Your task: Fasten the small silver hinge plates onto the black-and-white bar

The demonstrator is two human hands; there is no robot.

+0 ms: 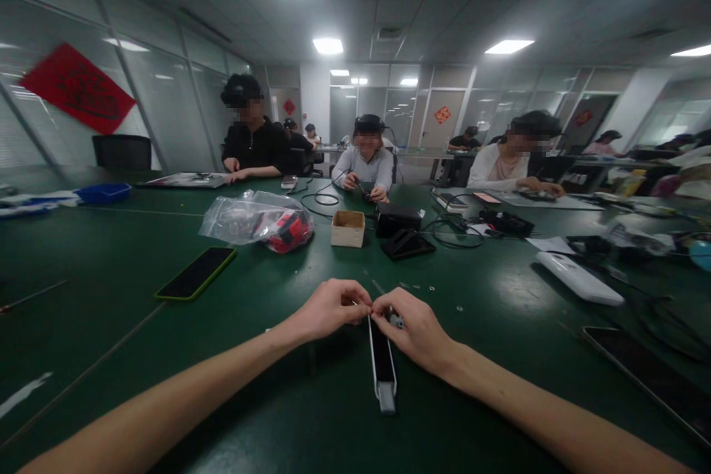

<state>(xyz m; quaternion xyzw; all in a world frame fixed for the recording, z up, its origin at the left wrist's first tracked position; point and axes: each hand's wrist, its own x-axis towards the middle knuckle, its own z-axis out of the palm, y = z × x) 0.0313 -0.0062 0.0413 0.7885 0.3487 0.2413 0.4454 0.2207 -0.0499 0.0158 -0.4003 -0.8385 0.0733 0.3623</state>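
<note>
A long, narrow piece with a white frame and dark inside (382,355) points away from me over the green table, a grey block (386,398) at its near end. At its far end, the fingertips of my left hand (333,309) and my right hand (414,326) come together in a pinch. Whatever sits between the fingertips is too small and covered to make out. A small grey part (396,321) shows under the curled fingers of my right hand.
Ahead stand a small open cardboard box (347,233), a clear plastic bag with red items (261,221) and a black box (398,218). A phone with a green edge (197,274) lies left; a white device (578,278) and dark tablet (649,378) lie right. Several people work opposite.
</note>
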